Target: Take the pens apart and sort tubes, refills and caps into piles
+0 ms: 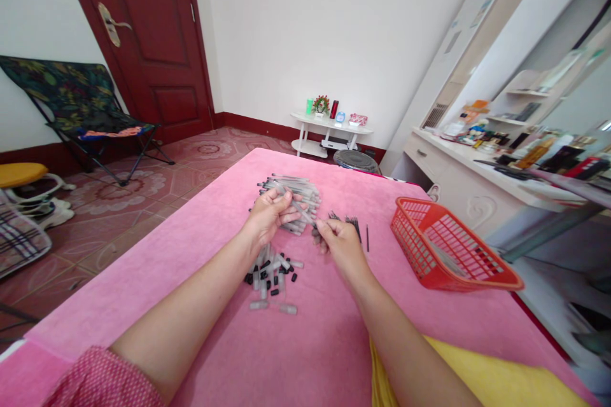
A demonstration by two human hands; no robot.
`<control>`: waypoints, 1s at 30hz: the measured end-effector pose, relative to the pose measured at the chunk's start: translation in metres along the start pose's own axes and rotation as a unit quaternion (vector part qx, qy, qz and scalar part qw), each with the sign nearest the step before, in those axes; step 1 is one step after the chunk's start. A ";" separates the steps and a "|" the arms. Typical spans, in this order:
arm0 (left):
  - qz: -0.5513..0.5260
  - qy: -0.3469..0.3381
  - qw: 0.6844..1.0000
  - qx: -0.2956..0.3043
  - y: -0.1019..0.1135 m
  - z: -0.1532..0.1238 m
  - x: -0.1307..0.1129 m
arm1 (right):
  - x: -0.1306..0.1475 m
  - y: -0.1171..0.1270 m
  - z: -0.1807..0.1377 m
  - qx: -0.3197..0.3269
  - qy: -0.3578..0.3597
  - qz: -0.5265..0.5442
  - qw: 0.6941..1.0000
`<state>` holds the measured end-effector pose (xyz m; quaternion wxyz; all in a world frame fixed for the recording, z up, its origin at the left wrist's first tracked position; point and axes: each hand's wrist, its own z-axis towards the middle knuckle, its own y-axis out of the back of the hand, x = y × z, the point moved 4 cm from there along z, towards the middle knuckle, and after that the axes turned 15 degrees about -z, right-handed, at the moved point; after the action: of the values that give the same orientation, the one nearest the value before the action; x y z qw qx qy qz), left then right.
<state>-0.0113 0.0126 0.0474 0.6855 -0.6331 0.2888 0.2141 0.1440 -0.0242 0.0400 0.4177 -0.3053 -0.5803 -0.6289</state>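
Between my two hands runs a thin translucent tube (300, 210), slanting down to the right. My left hand (271, 211) is closed on its upper part, thumb against fingers. The fingertips of my right hand (340, 240) pinch the lower end, and whatever else they may hold is hidden. Behind my left hand lies a pile of similar translucent tubes (305, 187), some with dark ends. Nearer to me are scattered short clear caps (288, 309) and small black plugs (274, 292). Several thin black sticks (354, 226) lie just past my right hand, partly covered by it.
A pink cloth (191, 254) covers the table. On its right stands a red plastic basket (420, 248) with some pale items inside. Yellow fabric (477, 369) lies under my right forearm. A cluttered dresser (477, 165) is close beyond the right edge.
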 end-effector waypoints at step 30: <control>0.027 -0.003 1.000 0.014 0.005 0.002 0.007 | -0.010 -0.004 0.003 0.004 0.004 -0.025 1.000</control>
<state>-0.0096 0.0143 0.0394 0.6894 -0.6144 0.3069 0.2304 0.1452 -0.0198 0.0301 0.4052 -0.2867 -0.5888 -0.6379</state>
